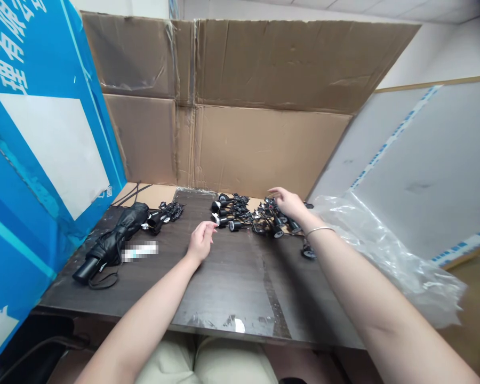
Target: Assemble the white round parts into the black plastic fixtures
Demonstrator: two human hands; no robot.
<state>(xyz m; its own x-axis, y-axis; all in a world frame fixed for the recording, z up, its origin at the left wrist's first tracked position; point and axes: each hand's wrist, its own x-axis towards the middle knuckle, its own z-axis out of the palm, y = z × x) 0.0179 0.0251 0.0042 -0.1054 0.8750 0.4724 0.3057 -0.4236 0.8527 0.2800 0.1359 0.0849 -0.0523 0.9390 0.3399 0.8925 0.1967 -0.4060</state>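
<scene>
A pile of small black cylindrical parts with thin wires point(234, 225) lies along the back of the dark table. At its near left edge is my left hand point(200, 242), fingers curled and pressed together beside a white-rimmed part. Whether something small sits in those fingers is hidden. My right hand point(288, 205) hovers over the right side of the pile, its fingers stretched toward the left and nothing visible in them. One separate black round part point(308, 252) rests below my right wrist.
A folded black umbrella point(114, 240) and a smaller black cluster point(171, 212) lie on the table's left. Clear plastic sheeting point(388, 250) covers the right side. Cardboard point(264, 149) stands at the back, with a blue panel point(100, 133) on the left.
</scene>
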